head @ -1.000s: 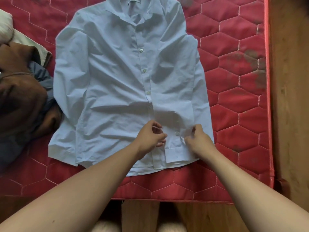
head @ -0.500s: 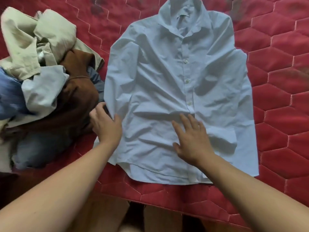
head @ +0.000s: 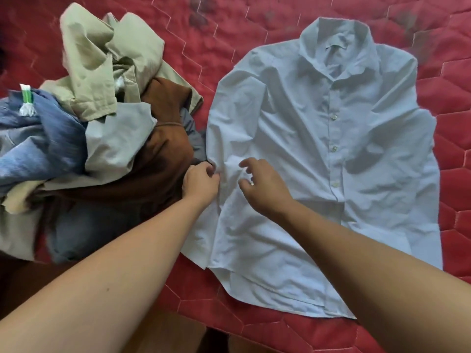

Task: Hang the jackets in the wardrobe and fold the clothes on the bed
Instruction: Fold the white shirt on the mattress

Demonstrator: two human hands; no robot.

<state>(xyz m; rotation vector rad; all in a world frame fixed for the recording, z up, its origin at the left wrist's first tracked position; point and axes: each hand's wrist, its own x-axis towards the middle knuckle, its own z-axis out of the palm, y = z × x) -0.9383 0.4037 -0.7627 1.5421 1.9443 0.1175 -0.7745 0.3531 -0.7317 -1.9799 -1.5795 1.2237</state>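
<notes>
A light blue button-up shirt (head: 318,161) lies front up and spread flat on the red quilted bed (head: 453,110), collar at the far side. My left hand (head: 201,183) pinches the shirt's left sleeve edge, right beside the clothes pile. Over the same sleeve my right hand (head: 262,187) hovers with fingers loosely curled and nothing between them. A heap of unfolded clothes (head: 102,138) fills the left of the bed: beige, brown, blue and pale grey garments.
A small white and green tag (head: 26,100) sticks up from the blue garment in the heap. The bed's near edge runs along the bottom, with brown floor (head: 165,335) below it.
The view has swung left, so more of the pile shows. My left hand closed on the sleeve edge. My right hand left the shirt's front and moved left over the sleeve.
</notes>
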